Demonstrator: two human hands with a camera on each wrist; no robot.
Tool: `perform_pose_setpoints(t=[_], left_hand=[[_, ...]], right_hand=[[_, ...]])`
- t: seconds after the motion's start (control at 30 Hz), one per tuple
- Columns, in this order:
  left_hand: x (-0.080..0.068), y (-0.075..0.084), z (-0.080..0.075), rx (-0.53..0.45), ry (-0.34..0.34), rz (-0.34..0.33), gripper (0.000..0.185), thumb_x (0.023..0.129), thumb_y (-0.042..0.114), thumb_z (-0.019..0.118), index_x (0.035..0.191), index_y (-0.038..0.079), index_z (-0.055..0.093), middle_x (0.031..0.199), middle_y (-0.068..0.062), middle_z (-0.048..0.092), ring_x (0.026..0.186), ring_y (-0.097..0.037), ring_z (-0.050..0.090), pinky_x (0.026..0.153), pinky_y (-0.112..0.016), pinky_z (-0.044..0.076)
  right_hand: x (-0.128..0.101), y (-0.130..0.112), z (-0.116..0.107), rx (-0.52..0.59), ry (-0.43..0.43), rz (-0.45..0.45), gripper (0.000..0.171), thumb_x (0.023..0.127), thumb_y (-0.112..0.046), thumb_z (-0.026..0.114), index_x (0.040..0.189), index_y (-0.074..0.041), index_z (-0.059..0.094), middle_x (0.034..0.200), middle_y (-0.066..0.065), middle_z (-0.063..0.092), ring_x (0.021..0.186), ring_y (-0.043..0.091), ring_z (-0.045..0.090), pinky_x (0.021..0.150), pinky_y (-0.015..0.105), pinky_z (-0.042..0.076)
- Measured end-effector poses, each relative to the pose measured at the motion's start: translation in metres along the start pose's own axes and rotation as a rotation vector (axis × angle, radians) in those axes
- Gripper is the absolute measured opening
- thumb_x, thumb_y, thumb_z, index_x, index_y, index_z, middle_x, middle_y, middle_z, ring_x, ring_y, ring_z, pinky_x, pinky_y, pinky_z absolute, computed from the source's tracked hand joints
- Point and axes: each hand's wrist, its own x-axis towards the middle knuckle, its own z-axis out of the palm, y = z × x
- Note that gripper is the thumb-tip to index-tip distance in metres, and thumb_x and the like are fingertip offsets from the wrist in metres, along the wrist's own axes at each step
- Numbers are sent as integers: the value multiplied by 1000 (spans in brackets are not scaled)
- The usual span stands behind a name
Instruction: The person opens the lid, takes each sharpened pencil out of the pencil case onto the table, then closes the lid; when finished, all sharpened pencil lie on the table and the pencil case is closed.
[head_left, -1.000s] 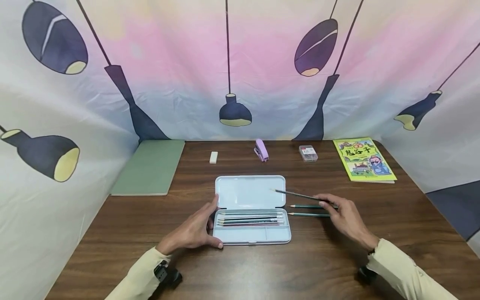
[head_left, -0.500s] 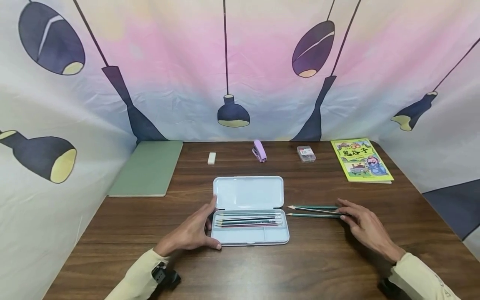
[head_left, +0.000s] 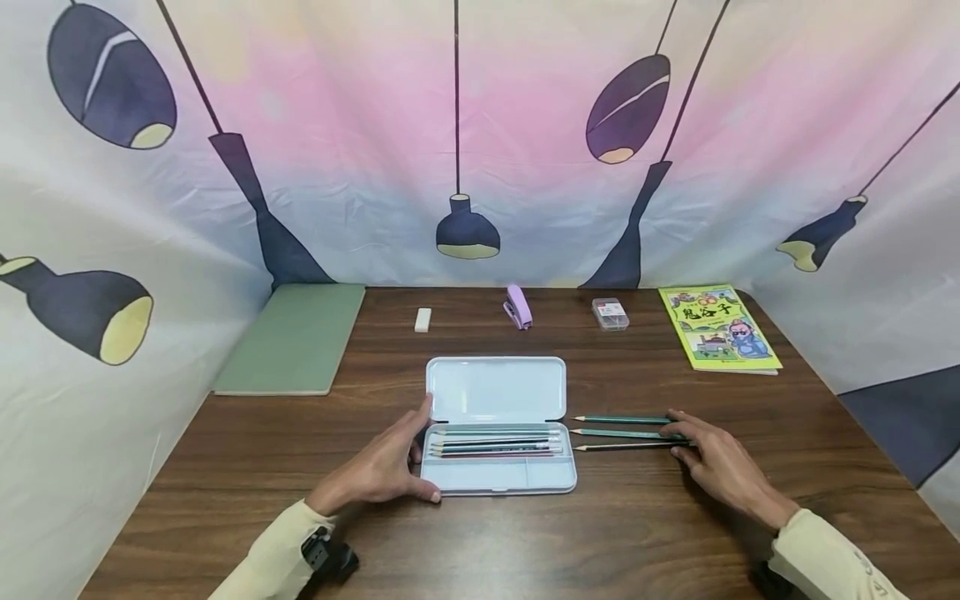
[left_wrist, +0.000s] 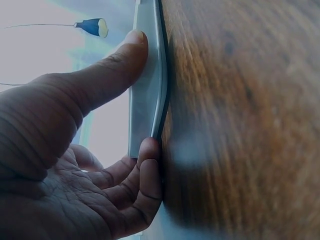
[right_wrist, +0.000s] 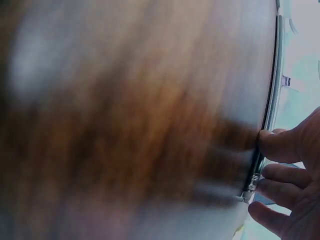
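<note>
A green notebook (head_left: 296, 337) lies flat at the tabletop's (head_left: 660, 517) left edge, at about ten o'clock from the left hand (head_left: 382, 467). That hand grips the left end of the open pencil case (head_left: 498, 471): the thumb lies along the end near the hinge and the fingers curl round the near corner, as the left wrist view shows with the thumb (left_wrist: 107, 75) pressed on the pale wall of the case (left_wrist: 147, 85). The case sits at the middle of the tabletop, lid (head_left: 495, 389) folded back toward twelve o'clock, and several pencils lie lengthwise in its tray (head_left: 497, 443).

Behind it, along the far edge, stand a white eraser (head_left: 423, 320), a purple stapler (head_left: 517, 307) and a small clear box (head_left: 610, 314), all well apart from the hands.

Just beside the case at three o'clock lie three green pencils (head_left: 622, 432), parallel, tips toward the case. The right hand (head_left: 716, 462) rests at their blunt ends, fingers extended and touching them; whether it pinches the nearest pencil I cannot tell. The right wrist view is blurred, showing only fingertips (right_wrist: 280, 145) against a pencil end.

A yellow-green book (head_left: 717, 327) lies at one o'clock from the right hand, near the far right corner. Bare wood runs between both hands and the near edge, and to the right of the right hand.
</note>
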Motion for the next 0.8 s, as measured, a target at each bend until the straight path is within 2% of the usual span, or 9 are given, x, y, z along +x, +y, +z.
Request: perform_pose_setpoints(t=[0.1,0.23,0.4,0.53,0.63,0.8], left_hand=[[1,1,-1,6,4,3,126,55,33,87,146,7,4,112,-7,44,77,-12,45,63,-24,40],[1,2,-1,-4,-12,7,126,55,33,86,146,6,3,111,-7,43,77,-12,45,63,-24,40],[0,3,-1,-12,-15,9,126,55,31,87,146,5,3,110,-7,43,77,-13,45,63,-24,41],[0,3,0,-16,-21,3,126,56,30,86,146,6,2,112,-8,43,77,-13,46,63,-24,41],[0,3,-1,-15,-23,-5,125,57,30,86,146,6,2,112,-8,42,77,-12,46,64,-24,41],[-1,3,-1,-7,-16,-1,126,56,30,86,146,6,2,111,-7,43,77,-13,46,64,-24,41]], right_hand=[[4,-3,0,-30,0,-38,35,73,7,68,104,-8,65,124,19,51,113,38,47,76,49,45],[15,-16,3,-45,19,-144,38,72,8,68,105,-9,65,121,17,53,113,37,48,81,50,43],[37,-56,16,-23,53,-296,35,75,0,68,109,-7,63,116,11,58,108,28,52,87,48,40],[52,-89,32,-53,7,-411,34,79,-9,67,113,-7,62,112,6,59,105,20,52,88,41,39],[59,-107,43,-100,-49,-454,32,82,-14,65,113,-5,61,110,6,59,103,20,52,87,41,39],[65,-122,59,-169,-92,-442,27,85,-20,64,108,-5,62,101,5,57,93,19,53,78,38,42]])
